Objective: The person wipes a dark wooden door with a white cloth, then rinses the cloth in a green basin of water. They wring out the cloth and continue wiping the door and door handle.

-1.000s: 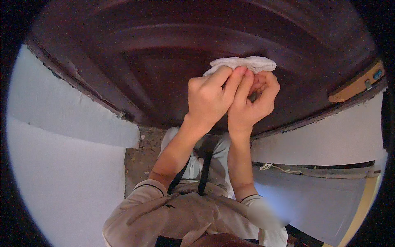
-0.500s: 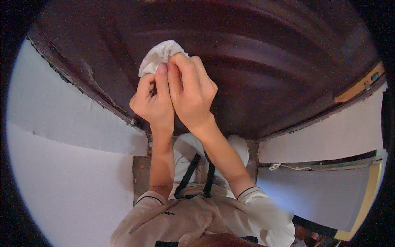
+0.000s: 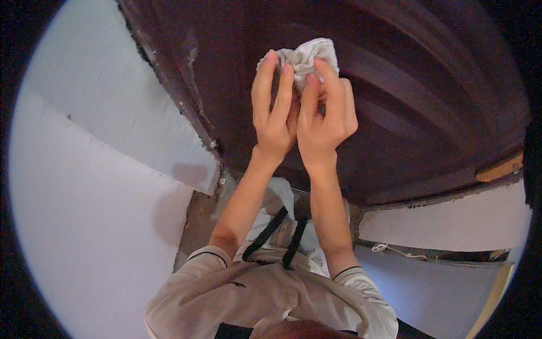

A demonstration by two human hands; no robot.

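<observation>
A crumpled white cloth [image 3: 323,50] is bunched between my two hands, in front of a dark reddish-brown door [image 3: 395,135]. My left hand [image 3: 274,121] holds its left side, with the fingers fairly straight and their tips at the cloth's edge. On the other side, my right hand [image 3: 330,118] pinches the cloth with bent fingers. The hands are close together at about the same height. Parts of the cloth are hidden behind the fingers, and I cannot tell whether it touches the door.
A pale wall [image 3: 96,186] runs along my left, meeting the door's rough frame edge. At right, a wooden piece [image 3: 497,168] is on the door near another pale wall stretch [image 3: 440,229]. Lower down is a grey-blue panel [image 3: 429,288] with a white cord [image 3: 389,248] above it.
The view has turned, and both hands with the cloth now appear farther right. My left fingers have straightened and spread from their curled grip, and the cloth is folded differently.
</observation>
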